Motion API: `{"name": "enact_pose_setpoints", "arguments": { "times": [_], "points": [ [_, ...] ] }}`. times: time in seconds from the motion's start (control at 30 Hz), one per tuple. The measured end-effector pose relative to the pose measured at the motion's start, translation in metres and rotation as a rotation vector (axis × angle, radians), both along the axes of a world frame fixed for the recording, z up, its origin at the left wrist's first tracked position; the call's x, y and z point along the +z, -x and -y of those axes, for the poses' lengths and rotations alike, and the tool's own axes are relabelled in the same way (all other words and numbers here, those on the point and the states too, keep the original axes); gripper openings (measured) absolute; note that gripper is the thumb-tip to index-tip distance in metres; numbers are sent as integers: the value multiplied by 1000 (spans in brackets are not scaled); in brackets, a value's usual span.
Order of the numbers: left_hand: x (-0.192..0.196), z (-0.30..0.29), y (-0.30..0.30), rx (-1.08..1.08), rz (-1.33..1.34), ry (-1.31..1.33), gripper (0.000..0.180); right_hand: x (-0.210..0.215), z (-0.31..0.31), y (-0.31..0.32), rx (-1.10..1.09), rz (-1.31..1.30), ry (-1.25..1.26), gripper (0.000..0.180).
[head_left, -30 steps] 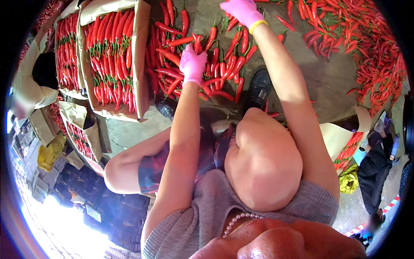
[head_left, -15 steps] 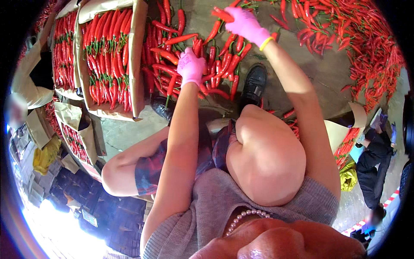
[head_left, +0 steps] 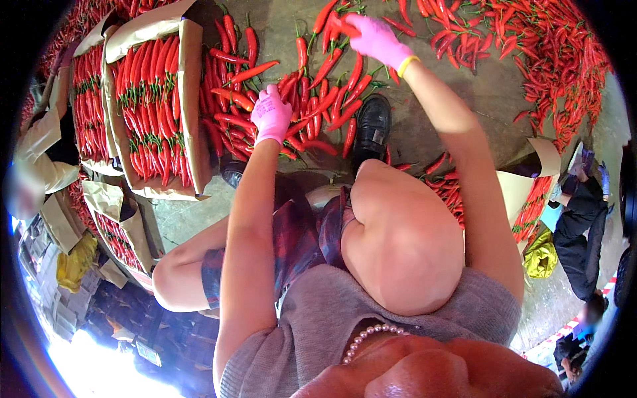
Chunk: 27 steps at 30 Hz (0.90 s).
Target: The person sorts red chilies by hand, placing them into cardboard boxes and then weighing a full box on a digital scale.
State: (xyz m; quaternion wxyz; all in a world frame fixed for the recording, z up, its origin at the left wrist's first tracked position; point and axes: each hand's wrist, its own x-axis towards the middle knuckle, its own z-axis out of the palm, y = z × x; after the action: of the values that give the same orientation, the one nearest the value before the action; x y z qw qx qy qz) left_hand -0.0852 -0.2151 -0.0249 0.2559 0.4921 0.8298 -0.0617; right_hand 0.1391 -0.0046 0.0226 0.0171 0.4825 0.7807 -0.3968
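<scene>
My left hand (head_left: 271, 114), in a pink glove, is closed low over the floor. Red chili peppers (head_left: 288, 84) stick out past its curled fingers; how many it grips is hidden. Farther right, my right hand (head_left: 377, 42), gloved in pink with a yellow band at the wrist, is closed on a red chili pepper (head_left: 345, 28). Loose red chili peppers (head_left: 326, 66) with green stems lie spread between and below both hands. At left stands a paper-lined box (head_left: 192, 109) packed with rows of chili peppers.
A large heap of chili peppers (head_left: 564, 66) spreads at the far right. My black shoe (head_left: 373, 126) stands beside the loose ones. Another part-filled box (head_left: 514, 192) is right of my knee. A person in black (head_left: 578, 232) is at right, and a light sleeve (head_left: 50, 142) shows at left.
The view has shifted slightly, so the boxes and floor peppers sit farther left. My left hand stays closed among the peppers. My right hand still grips a pepper near the far loose ones.
</scene>
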Motion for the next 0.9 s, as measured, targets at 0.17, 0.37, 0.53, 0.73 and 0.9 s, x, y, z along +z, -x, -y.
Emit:
{"name": "enact_pose_setpoints", "arguments": {
  "times": [0.17,0.37,0.53,0.73,0.9],
  "points": [
    [8,-34,3,-238,-59,114,43,-46,-32,4,-202,24,-134,42],
    [-4,-11,19,-145,-213,-69,54,-28,2,8,281,-124,-398,19],
    [3,-22,-12,-168,-106,1,71,-73,61,0,725,-78,-897,12],
    [-9,0,38,45,153,-469,56,-20,56,17,162,-266,-171,41],
    [6,-23,47,634,978,-581,39,-36,-8,9,31,-96,-425,46]
  ]
}}
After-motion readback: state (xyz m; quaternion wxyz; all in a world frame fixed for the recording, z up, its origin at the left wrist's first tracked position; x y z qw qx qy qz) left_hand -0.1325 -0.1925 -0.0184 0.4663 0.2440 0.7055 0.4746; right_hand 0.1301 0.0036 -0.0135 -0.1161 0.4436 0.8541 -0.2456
